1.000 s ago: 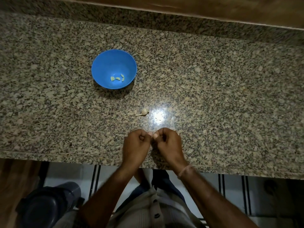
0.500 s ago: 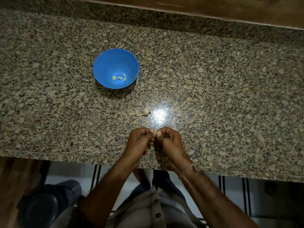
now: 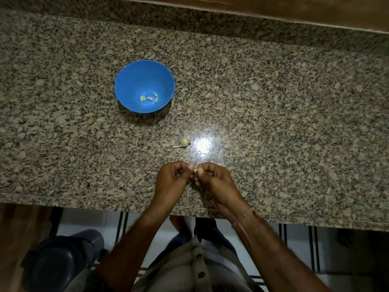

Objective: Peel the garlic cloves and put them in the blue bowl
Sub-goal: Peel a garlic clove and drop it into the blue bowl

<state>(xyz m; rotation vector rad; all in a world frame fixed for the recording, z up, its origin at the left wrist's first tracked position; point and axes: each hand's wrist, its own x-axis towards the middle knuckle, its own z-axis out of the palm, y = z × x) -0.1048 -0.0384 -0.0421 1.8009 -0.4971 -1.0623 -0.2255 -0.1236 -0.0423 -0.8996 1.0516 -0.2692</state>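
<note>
Left hand (image 3: 171, 180) and right hand (image 3: 216, 182) pinch what appears to be a small pale garlic clove (image 3: 195, 170) above the speckled granite counter (image 3: 273, 102).

- Blue bowl (image 3: 128, 81): one.
- Peeled cloves (image 3: 149, 98) inside the bowl: four, as far as can be resolved.
- Partial garlic bulb (image 3: 184, 142) with stem, on the countertop (image 3: 284, 106): one.
- Garlic clove (image 3: 195, 170) pinched between the fingertips: one.
- Hands: two, left hand (image 3: 172, 180) and right hand (image 3: 217, 183).
- Wristband (image 3: 242, 218), right wrist: one.
- Dark container (image 3: 61, 262) on the floor: one.
</note>
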